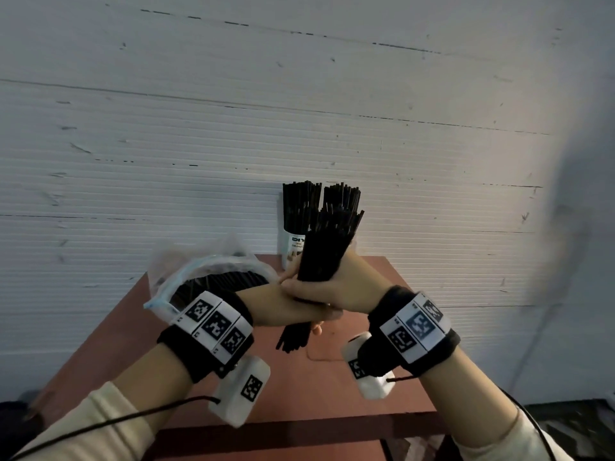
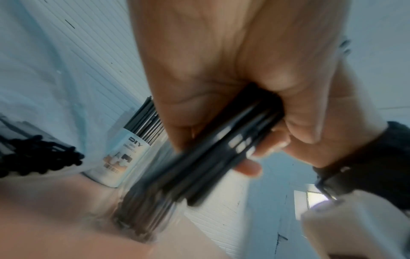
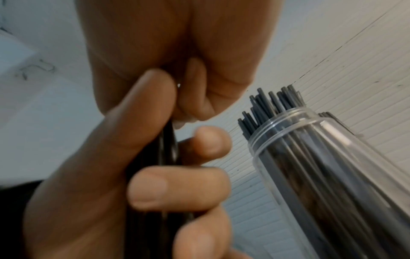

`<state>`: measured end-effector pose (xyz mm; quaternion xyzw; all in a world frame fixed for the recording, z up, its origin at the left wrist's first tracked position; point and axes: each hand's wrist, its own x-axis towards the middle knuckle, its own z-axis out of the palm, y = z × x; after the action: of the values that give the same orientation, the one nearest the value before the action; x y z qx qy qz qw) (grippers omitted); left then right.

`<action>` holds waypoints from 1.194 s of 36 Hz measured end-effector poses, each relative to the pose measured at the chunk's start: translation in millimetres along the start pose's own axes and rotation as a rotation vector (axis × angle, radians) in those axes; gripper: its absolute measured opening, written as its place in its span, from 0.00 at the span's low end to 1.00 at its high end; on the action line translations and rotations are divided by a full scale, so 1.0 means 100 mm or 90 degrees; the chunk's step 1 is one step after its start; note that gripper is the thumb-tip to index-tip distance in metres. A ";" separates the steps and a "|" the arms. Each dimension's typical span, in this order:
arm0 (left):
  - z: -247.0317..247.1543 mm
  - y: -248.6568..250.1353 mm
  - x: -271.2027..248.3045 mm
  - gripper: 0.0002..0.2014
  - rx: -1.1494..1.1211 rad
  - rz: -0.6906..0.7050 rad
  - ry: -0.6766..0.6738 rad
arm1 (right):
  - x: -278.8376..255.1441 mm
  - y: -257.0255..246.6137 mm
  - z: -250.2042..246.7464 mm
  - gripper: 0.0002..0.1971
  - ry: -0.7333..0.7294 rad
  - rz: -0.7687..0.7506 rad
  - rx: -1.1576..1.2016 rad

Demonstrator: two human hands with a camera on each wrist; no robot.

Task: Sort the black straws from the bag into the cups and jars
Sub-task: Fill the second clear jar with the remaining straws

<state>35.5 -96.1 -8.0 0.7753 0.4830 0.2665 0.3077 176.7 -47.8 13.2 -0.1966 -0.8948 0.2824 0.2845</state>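
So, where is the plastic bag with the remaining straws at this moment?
In the head view the plastic bag lies on the left part of the brown table, behind the left hand and left of the white cup.

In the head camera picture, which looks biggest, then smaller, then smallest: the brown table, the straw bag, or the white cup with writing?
1. Brown table, biggest.
2. Straw bag, though the left hand hides part of it.
3. White cup, smallest; it stands farthest from the camera and is partly hidden, so it may look smaller than it is.
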 end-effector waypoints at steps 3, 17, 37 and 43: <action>0.03 0.00 0.10 0.04 -0.074 0.028 0.046 | 0.02 0.01 -0.10 0.09 0.080 -0.010 0.005; -0.16 -0.26 0.86 0.69 -0.130 -0.052 0.385 | 0.45 0.07 -1.11 0.10 0.370 0.081 0.138; -0.23 -0.48 0.96 0.56 -0.185 -0.090 0.277 | 0.97 0.41 -1.08 0.13 0.187 0.209 -0.080; -0.21 -0.51 0.98 0.53 -0.168 -0.092 0.292 | 0.85 0.61 -0.82 0.31 0.098 0.222 -0.209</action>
<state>29.5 14.9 -20.0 0.6114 0.5554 0.4731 0.3064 174.5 74.8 65.4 -0.4126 -0.8569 0.1624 0.2629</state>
